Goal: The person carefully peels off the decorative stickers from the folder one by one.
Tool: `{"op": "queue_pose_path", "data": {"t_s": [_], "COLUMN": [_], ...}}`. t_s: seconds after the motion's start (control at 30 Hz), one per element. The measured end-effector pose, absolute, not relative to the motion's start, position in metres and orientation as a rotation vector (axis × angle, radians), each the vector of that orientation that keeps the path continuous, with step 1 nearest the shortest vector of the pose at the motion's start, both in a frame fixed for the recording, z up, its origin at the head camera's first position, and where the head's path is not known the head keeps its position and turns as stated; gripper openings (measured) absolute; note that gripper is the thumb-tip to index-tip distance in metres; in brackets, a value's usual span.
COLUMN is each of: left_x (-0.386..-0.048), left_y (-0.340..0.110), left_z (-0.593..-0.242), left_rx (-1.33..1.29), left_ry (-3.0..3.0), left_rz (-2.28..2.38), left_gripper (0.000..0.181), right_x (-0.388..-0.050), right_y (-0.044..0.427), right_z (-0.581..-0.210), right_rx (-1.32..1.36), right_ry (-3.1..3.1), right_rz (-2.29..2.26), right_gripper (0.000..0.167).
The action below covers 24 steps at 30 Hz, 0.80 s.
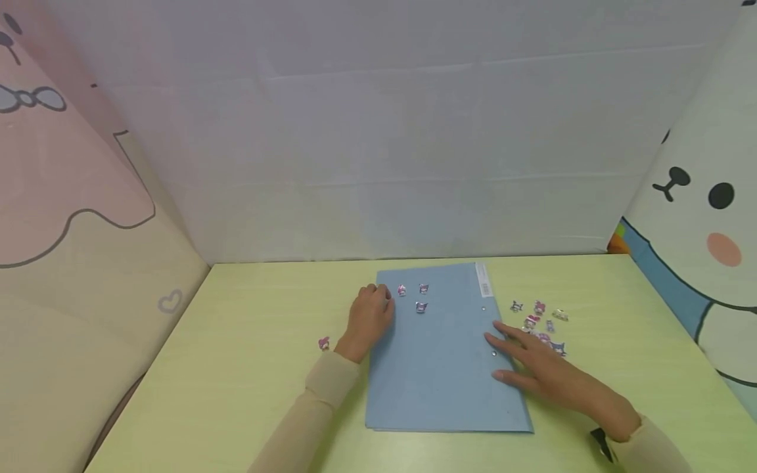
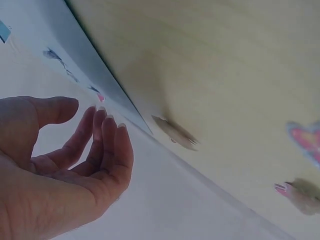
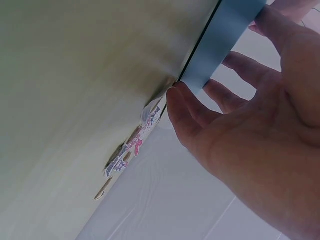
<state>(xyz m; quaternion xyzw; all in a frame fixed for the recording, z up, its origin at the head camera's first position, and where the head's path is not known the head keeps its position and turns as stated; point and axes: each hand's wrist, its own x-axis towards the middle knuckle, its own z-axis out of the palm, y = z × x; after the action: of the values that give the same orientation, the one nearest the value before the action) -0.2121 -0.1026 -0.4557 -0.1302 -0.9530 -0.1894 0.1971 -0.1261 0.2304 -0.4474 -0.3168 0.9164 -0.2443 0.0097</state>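
Observation:
A light blue folder [image 1: 443, 374] lies on the table, with several small cartoon stickers [image 1: 421, 307] near its top left. Beside its upper left edge is my left hand [image 1: 368, 318]; the left wrist view shows its fingers loosely bent, thumb apart, nothing between them. My right hand [image 1: 547, 371] spreads over the folder's right edge, its fingertips [image 3: 175, 95] touching there in the right wrist view. Under and beyond that hand lie several loose stickers [image 1: 531, 321], some partly covered. One pink sticker [image 1: 324, 343] is on the table by my left wrist.
The pale yellow-green table [image 1: 260, 315] meets a white sheeted wall [image 1: 378, 164] at the back. Cartoon-printed side panels [image 1: 698, 217] stand left and right. A white barcode label [image 1: 483, 280] marks the folder's upper right corner. A small black object [image 1: 602, 445] shows by my right cuff.

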Motion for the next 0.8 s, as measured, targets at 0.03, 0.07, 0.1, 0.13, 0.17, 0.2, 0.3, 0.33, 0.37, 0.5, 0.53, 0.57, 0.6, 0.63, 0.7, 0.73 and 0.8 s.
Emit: {"op": "queue_pose_path", "data": {"t_s": [0.03, 0.07, 0.1, 0.13, 0.17, 0.2, 0.3, 0.33, 0.37, 0.5, 0.53, 0.57, 0.6, 0.63, 0.7, 0.73, 0.8], "left_x": [-0.213, -0.213, -0.213, -0.214, -0.214, -0.215, -0.216, -0.217, -0.217, -0.218, -0.218, -0.218, -0.218, -0.218, -0.218, -0.217, -0.217], "left_y": [-0.101, -0.099, -0.098, -0.096, -0.095, -0.094, -0.090, -0.089, -0.088, -0.083, -0.081, -0.080, -0.078, -0.077, -0.073, -0.072, -0.068], "left_z": [-0.455, -0.455, -0.455, -0.455, -0.455, -0.455, -0.456, -0.456, -0.457, -0.459, -0.460, -0.460, -0.460, -0.460, -0.460, -0.460, -0.459], "left_rx": [-0.364, -0.364, -0.366, -0.369, -0.373, -0.376, -0.401, -0.410, -0.419, -0.454, -0.461, -0.467, -0.471, -0.473, -0.476, -0.474, -0.470], "left_ry": [-2.674, -2.676, -2.678, -2.678, -2.679, -2.678, -2.668, -2.663, -2.657, -2.621, -2.618, -2.614, -2.616, -2.624, -2.644, -2.658, -2.688], "left_rz": [-0.539, -0.541, -0.546, -0.548, -0.552, -0.552, -0.545, -0.540, -0.537, -0.533, -0.535, -0.534, -0.534, -0.539, -0.541, -0.544, -0.554], "left_gripper": [0.008, 0.008, 0.008, 0.008, 0.008, 0.008, 0.008, 0.008, 0.008, 0.007, 0.008, 0.008, 0.009, 0.009, 0.011, 0.011, 0.013], "right_x": [-0.126, -0.126, -0.126, -0.126, -0.125, -0.125, -0.125, -0.125, -0.125, -0.126, -0.126, -0.126, -0.126, -0.126, -0.126, -0.126, -0.126], "right_y": [0.230, 0.230, 0.230, 0.230, 0.230, 0.230, 0.230, 0.230, 0.230, 0.229, 0.230, 0.230, 0.230, 0.230, 0.230, 0.230, 0.230], "right_z": [-0.447, -0.447, -0.447, -0.447, -0.447, -0.446, -0.446, -0.446, -0.446, -0.447, -0.447, -0.447, -0.448, -0.448, -0.448, -0.449, -0.450], "right_rx": [-0.991, -0.990, -0.989, -0.990, -0.989, -0.990, -0.995, -0.999, -1.000, -1.006, -1.006, -1.006, -1.006, -1.006, -1.008, -1.009, -1.012], "right_ry": [2.858, 2.859, 2.863, 2.864, 2.865, 2.865, 2.870, 2.868, 2.869, 2.875, 2.874, 2.874, 2.875, 2.875, 2.872, 2.878, 2.886], "right_rz": [-0.767, -0.768, -0.765, -0.766, -0.763, -0.763, -0.752, -0.754, -0.754, -0.759, -0.764, -0.765, -0.765, -0.765, -0.766, -0.761, -0.756], "right_gripper": [0.061, 0.061, 0.061, 0.060, 0.060, 0.060, 0.060, 0.060, 0.061, 0.060, 0.060, 0.060, 0.060, 0.060, 0.060, 0.060, 0.060]}}
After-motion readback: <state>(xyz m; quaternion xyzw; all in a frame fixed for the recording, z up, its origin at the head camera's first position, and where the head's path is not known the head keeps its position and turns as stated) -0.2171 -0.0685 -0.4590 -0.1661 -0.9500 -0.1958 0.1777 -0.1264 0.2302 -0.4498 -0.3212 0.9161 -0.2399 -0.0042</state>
